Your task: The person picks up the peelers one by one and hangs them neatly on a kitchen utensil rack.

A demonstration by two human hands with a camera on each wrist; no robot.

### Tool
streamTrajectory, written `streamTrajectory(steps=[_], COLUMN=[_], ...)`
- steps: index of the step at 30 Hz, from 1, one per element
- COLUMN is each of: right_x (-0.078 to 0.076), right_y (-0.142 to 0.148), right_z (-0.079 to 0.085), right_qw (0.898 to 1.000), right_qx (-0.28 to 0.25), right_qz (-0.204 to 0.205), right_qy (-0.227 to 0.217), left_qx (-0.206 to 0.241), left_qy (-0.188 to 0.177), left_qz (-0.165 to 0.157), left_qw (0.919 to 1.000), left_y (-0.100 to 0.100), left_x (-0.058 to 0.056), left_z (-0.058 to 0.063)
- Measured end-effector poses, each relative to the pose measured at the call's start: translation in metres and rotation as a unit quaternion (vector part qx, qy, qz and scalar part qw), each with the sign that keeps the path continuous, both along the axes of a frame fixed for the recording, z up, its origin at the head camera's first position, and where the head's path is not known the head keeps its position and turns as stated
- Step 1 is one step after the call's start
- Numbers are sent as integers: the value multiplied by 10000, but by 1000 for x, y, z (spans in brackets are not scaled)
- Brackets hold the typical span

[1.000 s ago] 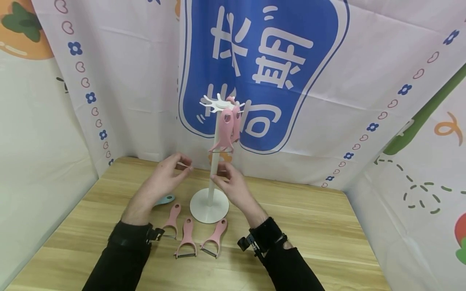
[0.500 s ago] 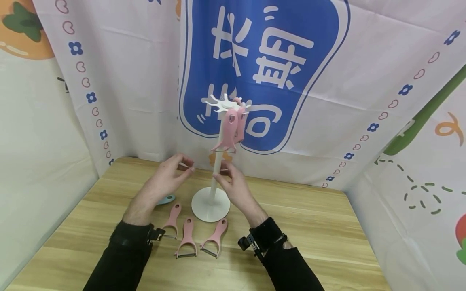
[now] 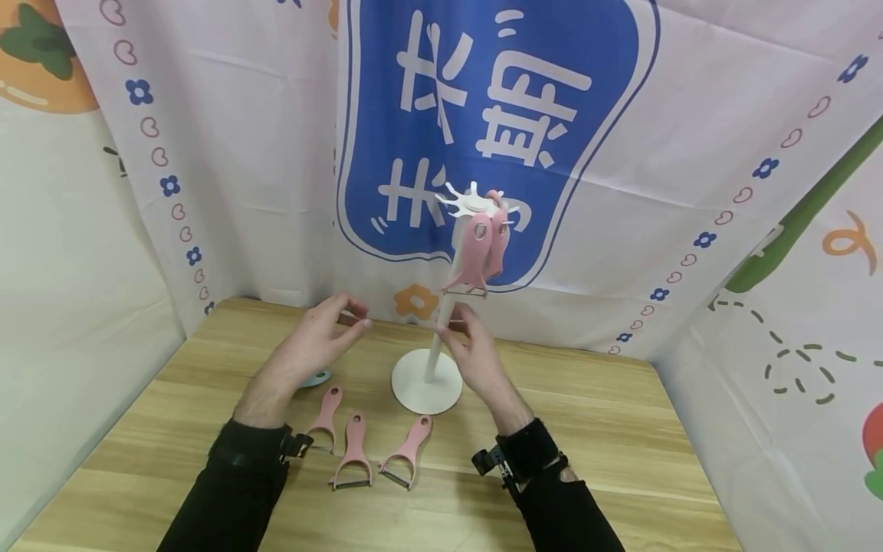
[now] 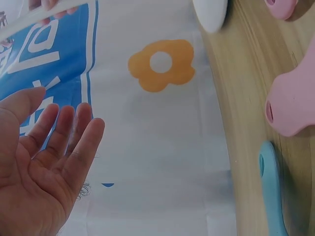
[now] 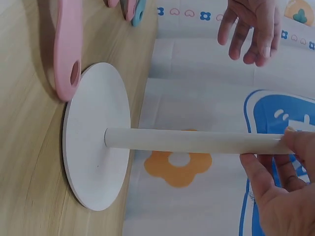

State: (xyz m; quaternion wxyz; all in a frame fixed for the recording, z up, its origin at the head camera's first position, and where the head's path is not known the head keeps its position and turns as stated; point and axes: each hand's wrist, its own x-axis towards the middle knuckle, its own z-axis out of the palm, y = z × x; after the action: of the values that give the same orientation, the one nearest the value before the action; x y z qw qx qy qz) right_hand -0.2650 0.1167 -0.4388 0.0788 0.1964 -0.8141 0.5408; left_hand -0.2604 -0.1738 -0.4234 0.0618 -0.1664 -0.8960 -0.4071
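My right hand (image 3: 477,356) pinches the pole (image 5: 197,141) of a white hanging stand between thumb and fingers, partway up. The stand has a round base (image 3: 414,392) and a ring of white hooks (image 3: 472,202) on top. Two pink peelers hang from the hooks: a front peeler (image 3: 474,249) and another peeler (image 3: 500,241) partly behind it. Left of the pole, my left hand (image 3: 319,333) hovers with relaxed, slightly bent fingers and holds nothing. Beneath that hand lies a light blue handle (image 4: 271,191) with a hole in its end; in the head view the hand covers most of it.
On the wooden table (image 3: 586,429), a pink peeler (image 3: 327,410), a second peeler (image 3: 355,437) and a third peeler (image 3: 415,438) lie in front of the stand, blades toward me. A printed cloth (image 3: 276,153) hangs behind the table, with more printed sheets at both sides.
My right hand and the stand have moved to the right, carrying the hanging peelers along. The stand now leans to the right in the head view. My left hand has barely moved.
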Motion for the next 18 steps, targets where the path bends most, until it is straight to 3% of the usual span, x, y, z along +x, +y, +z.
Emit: streamTrajectory(steps=[10, 18], right_x=[8, 20], right_y=[43, 76], right_z=[2, 2], right_qw=[9993, 9991], right_qx=[-168, 11], right_qz=[-325, -420], right_qy=[126, -91], left_qx=[-49, -85], left_qy=[-29, -32], left_qz=[-1, 9], left_qw=[10000, 10000], left_y=[1, 2], left_x=[1, 0], left_z=[0, -1])
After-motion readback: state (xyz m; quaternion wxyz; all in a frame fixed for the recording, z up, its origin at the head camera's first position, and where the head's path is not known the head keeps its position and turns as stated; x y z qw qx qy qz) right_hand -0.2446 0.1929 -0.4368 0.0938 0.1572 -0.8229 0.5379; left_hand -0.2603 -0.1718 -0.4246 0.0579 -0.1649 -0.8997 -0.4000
